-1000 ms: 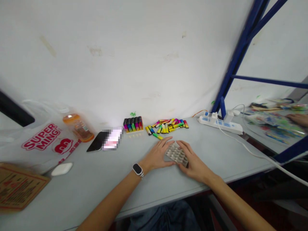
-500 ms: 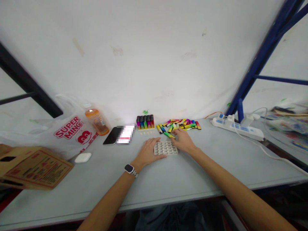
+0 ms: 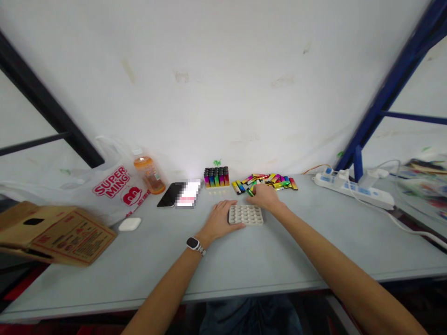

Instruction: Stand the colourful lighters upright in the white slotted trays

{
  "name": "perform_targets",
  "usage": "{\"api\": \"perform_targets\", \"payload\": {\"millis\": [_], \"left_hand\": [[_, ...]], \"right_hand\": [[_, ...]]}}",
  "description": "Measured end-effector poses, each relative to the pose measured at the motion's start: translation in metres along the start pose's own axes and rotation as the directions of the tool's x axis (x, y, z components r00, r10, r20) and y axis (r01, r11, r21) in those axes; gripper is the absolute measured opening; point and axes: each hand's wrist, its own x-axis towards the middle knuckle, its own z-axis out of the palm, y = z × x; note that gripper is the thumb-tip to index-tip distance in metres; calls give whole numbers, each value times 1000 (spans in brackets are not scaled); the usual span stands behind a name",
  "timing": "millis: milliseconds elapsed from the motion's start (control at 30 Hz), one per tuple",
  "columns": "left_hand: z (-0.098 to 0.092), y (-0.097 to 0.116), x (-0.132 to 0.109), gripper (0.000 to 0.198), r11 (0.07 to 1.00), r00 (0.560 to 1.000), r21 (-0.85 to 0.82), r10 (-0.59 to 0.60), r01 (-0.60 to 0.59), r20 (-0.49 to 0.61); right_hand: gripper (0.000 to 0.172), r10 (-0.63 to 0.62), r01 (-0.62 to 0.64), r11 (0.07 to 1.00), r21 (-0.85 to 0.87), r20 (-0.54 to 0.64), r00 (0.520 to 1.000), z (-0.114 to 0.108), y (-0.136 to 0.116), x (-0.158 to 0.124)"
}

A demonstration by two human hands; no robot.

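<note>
- Clock faces below are centred on the white tray, with 12 at the wall.
- Left hand (image 3: 219,221): at 9 o'clock, wrapped in a wide C around the left end of the white tray (image 3: 246,215), thumb along the near edge, fingers by the far left corner. So it's got hold of the tray, flat on the surface (image 3: 209,270).
- Right hand (image 3: 263,195): up around 1 o'clock, fingers curled nearly closed. Looks like it's pinching a green lighter (image 3: 249,192), one end poking out toward 11; the rest is hidden, so I can't tell how solid the grip is.
- Step in hand, my read: picking a single lighter from the heap while the other hand steadies the tray.
- What the next move calls for, imo: a firm pinch and a clean lift without dragging neighbours along. Keep the left hand planted so the tray can't skid.
- Loose lighters (image 3: 278,180): messy heap, 1 to 2 o'clock, just past the right hand.
- Rack of lighters (image 3: 216,177): 11 o'clock, near the wall, standing upright in rows, black tops up.
- Further out: phone (image 3: 171,194) at 10, power strip (image 3: 356,190) between 2 and 3, cardboard box (image 3: 73,239) near 9.
</note>
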Motion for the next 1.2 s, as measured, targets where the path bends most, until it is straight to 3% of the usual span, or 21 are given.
{"api": "perform_targets", "payload": {"millis": [100,167,200,267,367,433,500,633,767,933,1200], "left_hand": [[0,0,-1,76,1000,1000,1,0,0,-3],[0,1,-1,75,1000,1000,3,-2,2,-3],[0,1,-1,75,1000,1000,4,-4,4,-2],[0,1,-1,75,1000,1000,4,-10,10,0],[0,1,-2,75,1000,1000,-8,-10,10,-4],[1,0,-2,75,1000,1000,-21,-13,13,-6],[2,-1,-2,75,999,1000,-31,-19,18,-9],[2,-3,-3,76,999,1000,-36,-21,20,-15],[2,-3,-3,77,999,1000,-42,-16,16,-19],[1,-2,-4,77,998,1000,-59,-26,25,-16],[1,-4,-4,75,997,1000,-73,-11,9,-23]], "right_hand": [[22,-23,47,988,145,-161,987,1,6,-10],[18,-10,101,925,367,-244,970,4,9,-18],[16,0,137,851,508,-261,965,7,9,-23],[14,20,189,608,771,-253,967,13,8,-33],[20,59,118,225,967,-135,989,21,0,-48],[28,53,35,62,997,-39,998,24,-6,-56],[32,36,-15,-21,1000,16,999,26,-11,-62],[41,33,-22,-128,992,26,999,27,-9,-64],[57,141,-83,-199,976,113,984,28,-1,-59],[55,267,-129,-168,977,171,948,27,-1,-56],[50,322,-141,-153,978,184,929,25,-6,-58]]}}
